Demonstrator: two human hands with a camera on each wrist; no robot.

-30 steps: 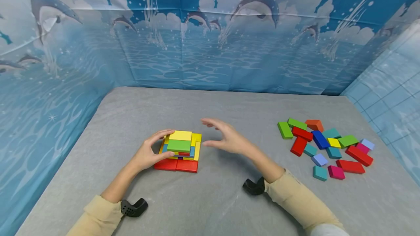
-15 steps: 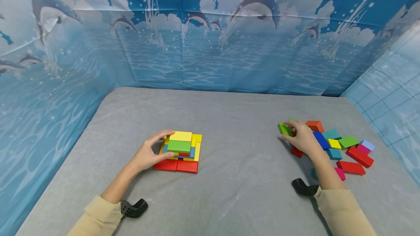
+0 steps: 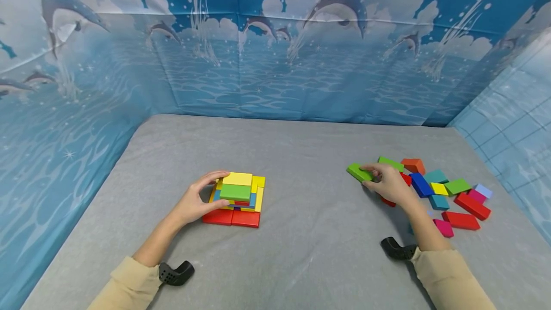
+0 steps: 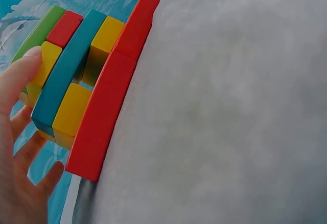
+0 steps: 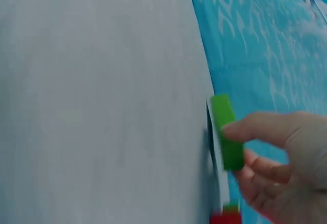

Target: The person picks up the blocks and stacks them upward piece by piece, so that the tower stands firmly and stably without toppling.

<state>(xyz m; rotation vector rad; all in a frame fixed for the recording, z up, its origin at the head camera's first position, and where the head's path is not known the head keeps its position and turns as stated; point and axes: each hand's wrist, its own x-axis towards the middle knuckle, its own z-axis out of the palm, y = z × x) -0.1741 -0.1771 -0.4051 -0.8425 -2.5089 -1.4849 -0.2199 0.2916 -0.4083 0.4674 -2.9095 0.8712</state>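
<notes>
On the left of the table stands a layered stack of wooden blocks (image 3: 235, 192), red at the bottom, with yellow, blue and green above. My left hand (image 3: 193, 203) holds the stack from its left side, thumb at the front and fingers at the back. In the left wrist view that thumb rests on a small yellow block (image 4: 49, 60) under the green one. My right hand (image 3: 391, 186) pinches a green block (image 3: 357, 172) between thumb and fingers, just left of the loose blocks. In the right wrist view the held block hangs close over the table, its shadow beside it.
Loose blocks in red, blue, teal, green, yellow and pink lie scattered on the right, among them a dark blue block (image 3: 421, 185) and a long red block (image 3: 460, 220). My right hand and forearm hide some. A dolphin-print curtain (image 3: 275, 61) hangs behind the grey-covered table (image 3: 301, 252).
My right hand has gone from beside the stack to the loose blocks, gripped a green block and drawn it a little left. My left hand has stayed at the stack.
</notes>
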